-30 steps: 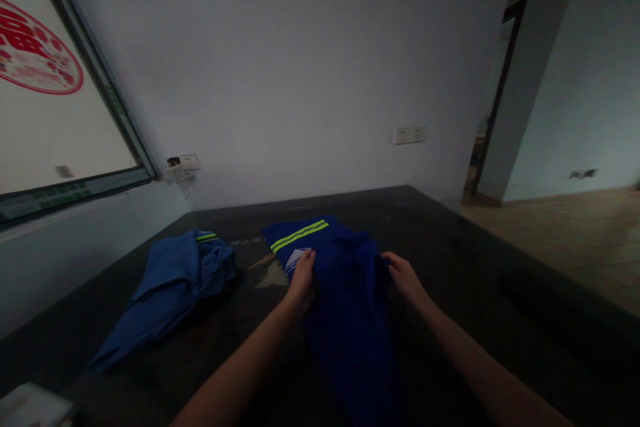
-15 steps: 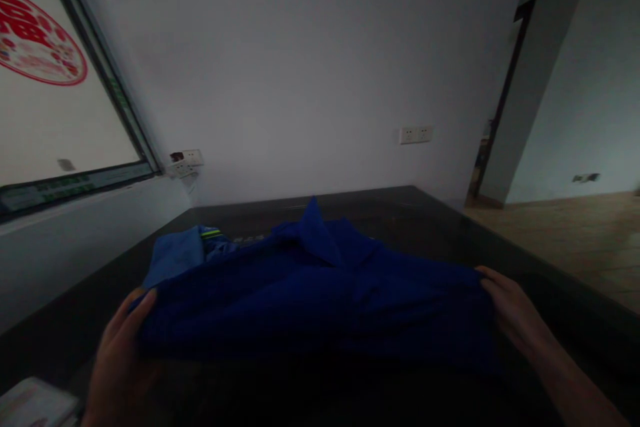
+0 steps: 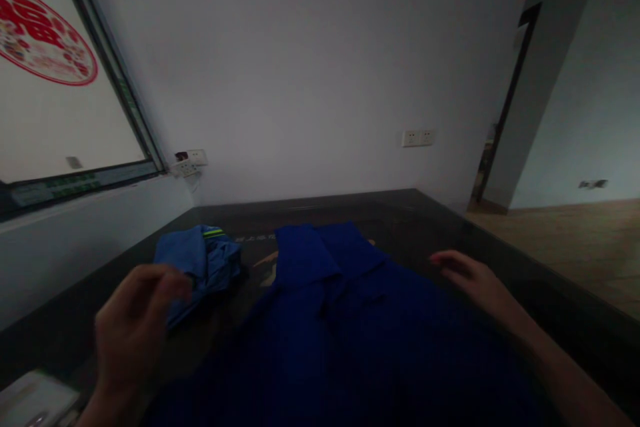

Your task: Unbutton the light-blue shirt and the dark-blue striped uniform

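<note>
A dark blue collared shirt (image 3: 350, 340) lies spread over the dark table, its collar at the far end. My left hand (image 3: 133, 323) hovers left of the shirt, smeared a little by motion, with loosely curled fingers apart from the thumb and nothing between them. Above the shirt's right side, my right hand (image 3: 467, 273) is raised off the fabric, its fingers loosely bent and holding nothing. Behind my left hand sits a bunched lighter blue garment (image 3: 220, 260) with yellow-green stripes, partly hidden by that hand. The near part of the shirt is lost in shadow.
The dark table (image 3: 400, 210) reaches back to a pale wall with a socket plate (image 3: 419, 139). A window (image 3: 75, 120) is at the left. At the lower left corner lies a whitish flat object (image 3: 37, 400). Tiled floor (image 3: 560, 230) shows beyond the right edge.
Both hands have let go of the shirt, which was stretched up between them. It has dropped flat onto the table. My left hand has shifted slightly right, my right slightly left.
</note>
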The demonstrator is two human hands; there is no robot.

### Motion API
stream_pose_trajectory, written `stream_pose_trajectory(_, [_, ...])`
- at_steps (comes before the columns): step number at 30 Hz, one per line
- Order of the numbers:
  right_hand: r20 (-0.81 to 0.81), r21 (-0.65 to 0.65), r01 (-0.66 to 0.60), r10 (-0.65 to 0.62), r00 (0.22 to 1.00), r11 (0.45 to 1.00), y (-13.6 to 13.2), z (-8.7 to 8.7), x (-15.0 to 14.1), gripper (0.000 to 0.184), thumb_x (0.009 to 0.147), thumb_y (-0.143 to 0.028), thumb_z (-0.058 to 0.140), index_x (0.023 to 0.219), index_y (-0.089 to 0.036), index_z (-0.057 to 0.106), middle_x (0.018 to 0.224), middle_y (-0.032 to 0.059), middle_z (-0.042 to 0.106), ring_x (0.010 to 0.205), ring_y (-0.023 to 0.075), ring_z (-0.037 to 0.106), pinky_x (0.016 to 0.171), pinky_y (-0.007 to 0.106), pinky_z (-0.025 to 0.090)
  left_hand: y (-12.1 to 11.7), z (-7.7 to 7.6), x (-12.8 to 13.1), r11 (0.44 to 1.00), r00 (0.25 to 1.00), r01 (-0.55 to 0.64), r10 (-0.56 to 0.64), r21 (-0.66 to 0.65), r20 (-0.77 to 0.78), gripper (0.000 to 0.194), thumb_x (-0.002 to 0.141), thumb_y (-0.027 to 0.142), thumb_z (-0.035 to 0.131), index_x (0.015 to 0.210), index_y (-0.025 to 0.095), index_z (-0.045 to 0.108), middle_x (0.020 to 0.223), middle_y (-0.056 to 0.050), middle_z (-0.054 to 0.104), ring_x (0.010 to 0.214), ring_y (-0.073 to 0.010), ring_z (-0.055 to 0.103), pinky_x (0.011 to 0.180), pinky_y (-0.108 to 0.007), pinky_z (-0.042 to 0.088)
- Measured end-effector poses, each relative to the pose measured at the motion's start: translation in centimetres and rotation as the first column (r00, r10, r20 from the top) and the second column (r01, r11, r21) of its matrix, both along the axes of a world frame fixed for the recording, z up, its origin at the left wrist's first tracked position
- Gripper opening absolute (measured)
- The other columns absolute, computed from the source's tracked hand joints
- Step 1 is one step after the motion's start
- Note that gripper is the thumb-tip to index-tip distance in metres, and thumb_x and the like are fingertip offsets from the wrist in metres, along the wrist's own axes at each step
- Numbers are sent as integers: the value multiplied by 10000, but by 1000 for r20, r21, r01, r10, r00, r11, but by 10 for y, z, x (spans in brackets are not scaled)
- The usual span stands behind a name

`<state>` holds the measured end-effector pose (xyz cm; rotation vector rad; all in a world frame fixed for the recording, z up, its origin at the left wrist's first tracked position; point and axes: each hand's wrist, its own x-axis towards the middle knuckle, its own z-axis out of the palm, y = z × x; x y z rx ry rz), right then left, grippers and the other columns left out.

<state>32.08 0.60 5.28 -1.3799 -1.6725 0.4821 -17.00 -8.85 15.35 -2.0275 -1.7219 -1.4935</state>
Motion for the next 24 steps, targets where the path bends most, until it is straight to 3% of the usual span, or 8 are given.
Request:
stream_pose_trajectory(2, [139, 8, -148, 146, 979, 989, 27, 5, -37, 284, 798, -306, 464, 999, -210, 641, 1055, 84, 664, 999, 234, 618, 914, 415, 470, 27, 2, 40, 993, 989, 118, -118, -11, -92, 187, 894, 376, 429, 804, 236, 516, 688, 10, 578, 638, -162, 565, 593, -295, 477])
stream_pose_trajectory(4, [329, -11, -285, 272, 904, 959, 56, -3, -75, 301, 810, -271, 483, 1061, -210, 637, 1128, 89, 642, 1106, 232, 566, 986, 423, 413, 53, -5, 87, 908, 879, 356, -406, -223, -250, 201, 908, 345, 413, 920, 211, 562, 868, -23, 640, 793, -169, 603, 704, -293, 501])
stream_pose_trajectory(7, [549, -130, -377, 383, 743, 917, 93, -30, -115, 494, 799, -316, 576, 1282, -220, 529, 1385, 117, 473, 1306, 274, 384, 1078, 482, 274, 86, -44, 146, 759, 597, 469, -649, -451, -472, 299, 869, 352, 524, 1140, 227, 539, 1181, -62, 590, 1101, -215, 536, 961, -367, 417])
stream_pose_trajectory(9, [604, -239, -361, 429, 671, 901, 109, -51, -125, 537, 850, -411, 527, 1361, -265, 447, 1473, 106, 349, 1366, 305, 270, 1073, 562, 215, 100, -81, 168, 752, 514, 404, -658, -521, -551, 435, 814, 411, 603, 1202, 241, 506, 1244, -72, 551, 1178, -256, 484, 1000, -411, 377])
stream_pose_trajectory(12, [614, -262, -329, 420, 669, 907, 119, -74, -120, 495, 917, -499, 378, 1374, -314, 420, 1492, 72, 313, 1384, 283, 230, 1080, 573, 165, 112, -128, 177, 811, 539, 218, -564, -543, -626, 493, 783, 480, 616, 1179, 206, 507, 1208, -110, 548, 1124, -288, 509, 945, -437, 405])
stream_pose_trajectory(14, [606, -219, -299, 369, 704, 929, 121, -81, -114, 470, 935, -497, 334, 1359, -324, 440, 1480, 55, 337, 1380, 256, 249, 1093, 540, 163, 115, -145, 172, 861, 571, 141, -473, -488, -671, 383, 840, 435, 553, 1133, 191, 517, 1152, -111, 567, 1081, -277, 523, 906, -421, 422])
stream_pose_trajectory(18, [581, -162, -242, 291, 760, 957, 122, -86, -108, 407, 948, -414, 347, 1299, -303, 520, 1426, 37, 428, 1353, 214, 316, 1100, 473, 209, 119, -149, 157, 894, 550, 104, -417, -436, -723, 165, 905, 259, 448, 1020, 189, 542, 1023, -72, 619, 997, -239, 552, 858, -392, 430])
stream_pose_trajectory(24, [543, -76, -89, 116, 832, 993, 122, -93, -80, 374, 938, -312, 349, 1185, -260, 625, 1334, 24, 533, 1277, 194, 439, 1072, 396, 314, 130, -146, 142, 887, 565, 70, -412, -456, -715, 206, 935, 202, 359, 1026, 183, 542, 963, -71, 662, 949, -227, 592, 855, -389, 425])
